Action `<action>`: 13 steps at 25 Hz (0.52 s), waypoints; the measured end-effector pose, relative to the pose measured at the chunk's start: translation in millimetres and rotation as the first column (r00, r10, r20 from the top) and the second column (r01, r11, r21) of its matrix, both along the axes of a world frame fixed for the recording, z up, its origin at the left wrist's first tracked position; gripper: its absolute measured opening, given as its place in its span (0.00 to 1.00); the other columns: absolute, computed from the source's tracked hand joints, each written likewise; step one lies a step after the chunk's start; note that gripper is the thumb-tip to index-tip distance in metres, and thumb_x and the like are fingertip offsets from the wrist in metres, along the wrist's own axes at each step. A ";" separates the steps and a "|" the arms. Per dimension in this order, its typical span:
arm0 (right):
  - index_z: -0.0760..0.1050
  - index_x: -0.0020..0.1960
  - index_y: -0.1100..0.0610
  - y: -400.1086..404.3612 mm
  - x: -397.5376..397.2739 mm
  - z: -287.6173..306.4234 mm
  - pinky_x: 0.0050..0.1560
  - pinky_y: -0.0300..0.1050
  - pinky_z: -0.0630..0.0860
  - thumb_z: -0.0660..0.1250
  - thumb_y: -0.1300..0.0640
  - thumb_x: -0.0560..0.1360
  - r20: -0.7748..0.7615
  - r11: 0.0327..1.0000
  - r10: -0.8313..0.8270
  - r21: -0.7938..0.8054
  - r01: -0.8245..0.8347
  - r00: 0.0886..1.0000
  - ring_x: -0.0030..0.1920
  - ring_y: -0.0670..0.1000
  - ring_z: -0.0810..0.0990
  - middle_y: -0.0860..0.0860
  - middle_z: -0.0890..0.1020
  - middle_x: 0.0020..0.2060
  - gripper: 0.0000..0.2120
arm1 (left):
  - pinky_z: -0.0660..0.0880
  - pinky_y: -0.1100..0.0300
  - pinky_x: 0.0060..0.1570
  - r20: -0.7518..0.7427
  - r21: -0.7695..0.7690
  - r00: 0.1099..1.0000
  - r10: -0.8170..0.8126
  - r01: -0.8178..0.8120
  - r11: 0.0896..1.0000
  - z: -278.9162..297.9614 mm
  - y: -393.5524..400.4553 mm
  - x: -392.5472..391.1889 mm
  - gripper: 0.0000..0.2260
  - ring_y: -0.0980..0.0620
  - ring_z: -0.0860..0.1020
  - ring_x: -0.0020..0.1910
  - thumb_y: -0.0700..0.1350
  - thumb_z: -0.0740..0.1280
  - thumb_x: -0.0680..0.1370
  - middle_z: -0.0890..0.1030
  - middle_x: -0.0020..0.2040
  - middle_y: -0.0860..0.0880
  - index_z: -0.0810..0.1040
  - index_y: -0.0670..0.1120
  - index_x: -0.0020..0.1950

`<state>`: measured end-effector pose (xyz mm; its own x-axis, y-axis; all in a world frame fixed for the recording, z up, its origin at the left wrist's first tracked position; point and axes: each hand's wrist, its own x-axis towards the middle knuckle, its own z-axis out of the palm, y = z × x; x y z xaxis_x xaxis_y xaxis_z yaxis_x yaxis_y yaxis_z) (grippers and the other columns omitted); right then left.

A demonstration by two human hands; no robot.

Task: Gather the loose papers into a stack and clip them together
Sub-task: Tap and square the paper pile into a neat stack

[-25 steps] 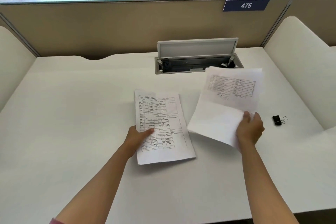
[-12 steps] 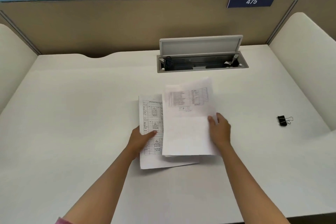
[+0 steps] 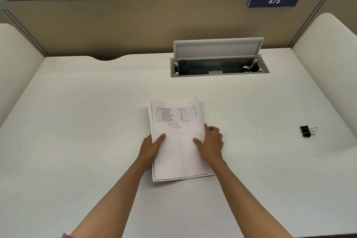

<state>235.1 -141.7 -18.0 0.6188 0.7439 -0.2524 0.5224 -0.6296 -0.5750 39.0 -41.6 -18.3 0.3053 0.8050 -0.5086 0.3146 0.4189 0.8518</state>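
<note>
While flat on counter (image 3: 77,121), paper stack (image 3: 179,152), edges slightly offset, is pinched at left edge by left hand (image 3: 151,148), right edge by right hand (image 3: 211,144), thumbs on top.

What looks like an open cable hatch (image 3: 219,67) sits in the white desk (image 3: 77,121), before sign 475 (image 3: 274,1).

White desk (image 3: 77,121) enclosed by tan partition (image 3: 135,25), cable box (image 3: 219,67) open.
</note>
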 end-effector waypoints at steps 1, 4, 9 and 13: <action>0.57 0.78 0.55 0.9 -3.7 -1.9 0.65 0.53 0.64 0.68 0.47 0.76 0.019 1.000 0.013 -0.019 -0.012 1.000 0.68 0.57 0.64 0.53 0.61 0.70 0.36 | 0.79 0.48 0.61 -0.002 0.000 1.000 -0.010 0.010 1.000 -1.8 0.5 -0.9 0.15 0.48 0.83 0.58 0.54 0.71 0.78 0.85 0.58 0.51 0.81 0.50 0.62; 0.53 0.79 0.55 -0.3 -8.1 -5.9 0.65 0.53 0.63 0.68 0.42 0.75 0.052 0.998 0.038 -0.043 -0.036 0.998 0.69 0.57 0.62 0.53 0.59 0.72 0.41 | 0.80 0.51 0.56 0.063 -0.103 0.998 -0.019 0.025 0.994 6.3 5.3 0.5 0.15 0.49 0.85 0.56 0.52 0.73 0.76 0.86 0.58 0.49 0.82 0.50 0.61; 0.44 0.81 0.57 -0.5 -10.4 -4.1 0.67 0.53 0.64 0.70 0.39 0.73 -0.004 0.998 -0.068 0.012 0.068 0.998 0.70 0.57 0.63 0.53 0.61 0.73 0.50 | 0.80 0.54 0.48 0.064 -0.342 0.998 0.008 0.015 0.940 23.4 23.3 2.2 0.18 0.46 0.85 0.54 0.58 0.73 0.74 0.87 0.54 0.47 0.82 0.50 0.60; 0.51 0.80 0.57 -3.7 -20.2 -9.9 0.69 0.53 0.61 0.65 0.37 0.75 0.090 1.000 -0.015 0.001 0.015 0.996 0.71 0.57 0.61 0.53 0.59 0.74 0.43 | 0.81 0.54 0.45 0.005 -0.345 0.999 0.051 -0.046 0.937 22.0 24.8 8.9 0.19 0.46 0.85 0.51 0.52 0.76 0.72 0.87 0.54 0.46 0.82 0.47 0.60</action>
